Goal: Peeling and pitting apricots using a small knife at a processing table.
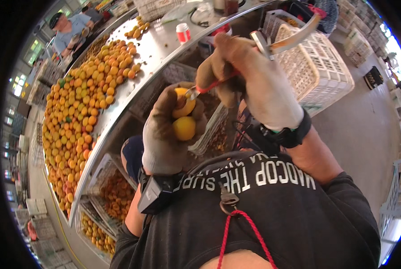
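My gloved left hand holds two yellow-orange fruits, likely apricots: an upper one and a lower one. My gloved right hand is closed around the red handle of a small metal-tipped tool. Its tip touches or enters the upper fruit; how deep I cannot tell. A curved metal blade with a short metal crosspiece sticks out above the right hand; how it joins the tool is hidden. A large heap of similar fruit lies on the metal table, left of my hands.
The table's raised rim curves past my left hand. Below it stand crates of halved fruit and whole fruit. A white plastic basket stands at the right. A red-and-white can is on the table. Across it, a person handles something.
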`<move>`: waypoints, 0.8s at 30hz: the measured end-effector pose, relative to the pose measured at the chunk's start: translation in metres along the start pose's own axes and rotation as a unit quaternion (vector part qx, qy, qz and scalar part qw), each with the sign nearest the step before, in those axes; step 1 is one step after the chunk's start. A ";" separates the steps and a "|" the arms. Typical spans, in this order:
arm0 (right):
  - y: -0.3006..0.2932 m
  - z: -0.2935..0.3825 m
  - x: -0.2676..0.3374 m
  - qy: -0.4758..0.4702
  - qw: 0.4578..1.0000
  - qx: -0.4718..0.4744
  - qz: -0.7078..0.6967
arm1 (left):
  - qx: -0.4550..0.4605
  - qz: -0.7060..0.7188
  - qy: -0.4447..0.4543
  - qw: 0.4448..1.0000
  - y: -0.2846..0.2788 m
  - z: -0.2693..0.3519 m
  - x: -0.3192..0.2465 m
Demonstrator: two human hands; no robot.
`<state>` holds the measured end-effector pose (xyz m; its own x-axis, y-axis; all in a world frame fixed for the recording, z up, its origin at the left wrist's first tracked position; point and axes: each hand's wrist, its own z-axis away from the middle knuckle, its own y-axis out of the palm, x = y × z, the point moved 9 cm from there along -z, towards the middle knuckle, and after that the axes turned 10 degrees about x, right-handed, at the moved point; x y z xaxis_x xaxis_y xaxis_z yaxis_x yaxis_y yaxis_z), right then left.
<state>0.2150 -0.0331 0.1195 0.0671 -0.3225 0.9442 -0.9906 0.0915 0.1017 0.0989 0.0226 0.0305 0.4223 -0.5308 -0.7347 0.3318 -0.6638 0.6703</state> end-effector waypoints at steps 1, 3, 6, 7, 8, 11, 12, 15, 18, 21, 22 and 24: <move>-0.002 0.002 0.000 0.014 1.000 -0.002 0.011 | -0.022 -0.008 0.002 1.000 0.004 0.000 0.000; -0.003 0.002 -0.011 0.004 1.000 0.002 -0.030 | -0.029 -0.006 0.016 0.999 0.005 0.003 0.000; -0.006 0.004 -0.018 0.021 0.998 -0.014 -0.062 | -0.054 0.004 0.029 0.998 0.008 0.003 -0.001; -0.011 0.004 -0.022 0.015 0.992 -0.034 -0.118 | -0.079 0.014 0.027 0.996 0.005 0.004 0.000; -0.015 0.005 -0.026 0.009 0.984 -0.054 -0.172 | -0.079 0.015 0.026 0.996 0.005 0.004 0.001; -0.020 0.010 -0.037 0.050 0.971 -0.093 -0.216 | -0.051 0.044 0.018 0.998 0.006 0.002 0.006; -0.020 0.010 -0.038 0.050 0.970 -0.093 -0.217 | -0.039 0.055 0.019 0.998 0.007 0.001 0.007; -0.021 0.012 -0.038 0.060 0.968 -0.101 -0.223 | -0.015 0.049 0.020 0.998 0.009 0.000 0.006; -0.002 0.011 -0.003 0.006 1.000 0.006 -0.003 | -0.032 -0.027 0.007 0.999 0.010 -0.002 0.003; 0.001 0.012 -0.003 -0.047 0.995 -0.040 0.078 | -0.088 -0.145 -0.018 0.985 0.005 0.000 0.003; 0.000 0.012 -0.001 -0.046 0.995 -0.039 0.078 | -0.075 -0.133 -0.020 0.988 0.005 0.000 0.005; -0.002 0.013 -0.012 0.051 0.998 -0.022 0.013 | -0.050 -0.116 -0.030 0.991 0.004 0.000 0.009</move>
<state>0.2148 -0.0420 0.1038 0.0551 -0.2222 0.9735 -0.9861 0.1409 0.0880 0.1038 0.0150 0.0268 0.2747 -0.4015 -0.8737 0.4976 -0.7181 0.4865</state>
